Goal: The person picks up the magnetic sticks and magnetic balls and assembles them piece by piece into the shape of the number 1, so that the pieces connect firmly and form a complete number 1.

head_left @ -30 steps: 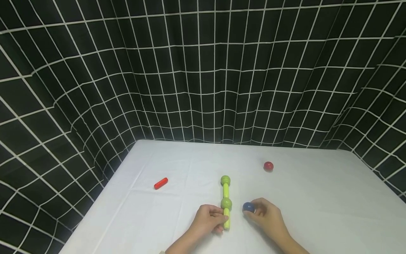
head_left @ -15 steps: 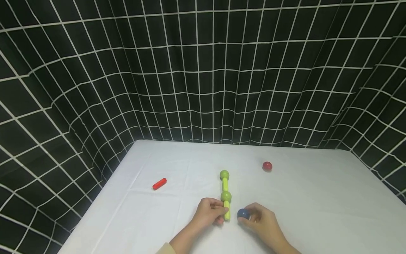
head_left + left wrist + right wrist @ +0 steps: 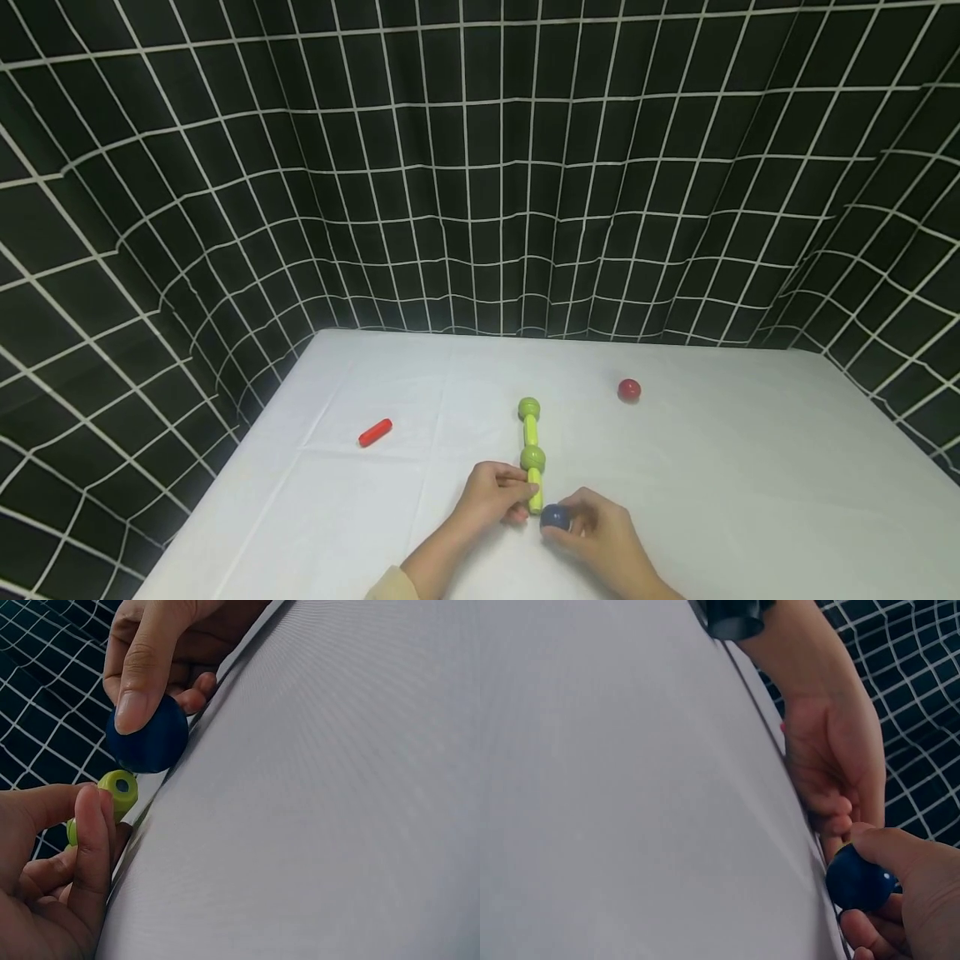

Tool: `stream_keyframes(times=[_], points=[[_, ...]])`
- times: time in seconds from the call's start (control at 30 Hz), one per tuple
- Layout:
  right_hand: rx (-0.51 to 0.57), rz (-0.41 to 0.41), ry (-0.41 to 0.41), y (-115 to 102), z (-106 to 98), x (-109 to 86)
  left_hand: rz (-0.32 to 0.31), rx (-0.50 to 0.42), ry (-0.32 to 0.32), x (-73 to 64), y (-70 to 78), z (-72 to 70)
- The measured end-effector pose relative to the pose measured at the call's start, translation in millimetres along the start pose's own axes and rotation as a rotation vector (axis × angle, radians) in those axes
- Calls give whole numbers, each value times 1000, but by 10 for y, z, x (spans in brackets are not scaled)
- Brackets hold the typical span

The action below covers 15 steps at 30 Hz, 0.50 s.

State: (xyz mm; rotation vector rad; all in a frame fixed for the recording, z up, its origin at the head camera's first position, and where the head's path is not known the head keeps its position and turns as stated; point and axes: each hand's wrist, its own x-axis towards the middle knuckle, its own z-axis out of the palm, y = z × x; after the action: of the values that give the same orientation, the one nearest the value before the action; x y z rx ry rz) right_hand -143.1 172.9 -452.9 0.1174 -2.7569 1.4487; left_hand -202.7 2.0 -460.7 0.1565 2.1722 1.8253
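My left hand [image 3: 487, 496] pinches the near yellow-green rod [image 3: 535, 492] of a straight chain between thumb and fingers. The chain runs away from me: that rod, a green ball [image 3: 532, 457], a second rod [image 3: 530, 431] and a far green ball [image 3: 528, 407]. In the left wrist view the rod's near end [image 3: 121, 784] shows a small dark round spot at its centre. My right hand [image 3: 600, 533] grips a dark blue ball [image 3: 555, 517] between thumb and fingers. The ball sits right beside the rod's near end, and in the right wrist view the blue ball [image 3: 859, 879] hides most of the rod.
A red rod [image 3: 375, 432] lies on the white-covered table [image 3: 300, 525] at the left. Farther back on the right rests a red ball [image 3: 629, 390]. A black curtain with a white grid [image 3: 480, 167] stands behind and around the table.
My right hand has carried the blue ball leftward and nearer to me, up to the rod's end. The left hand has slid the green chain slightly away from me.
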Motion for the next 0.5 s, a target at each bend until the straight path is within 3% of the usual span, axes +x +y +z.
stream_keyframes(times=[0.5], points=[[20, -126, -11, -22, 125, -25, 42, 9, -2, 6, -15, -4]])
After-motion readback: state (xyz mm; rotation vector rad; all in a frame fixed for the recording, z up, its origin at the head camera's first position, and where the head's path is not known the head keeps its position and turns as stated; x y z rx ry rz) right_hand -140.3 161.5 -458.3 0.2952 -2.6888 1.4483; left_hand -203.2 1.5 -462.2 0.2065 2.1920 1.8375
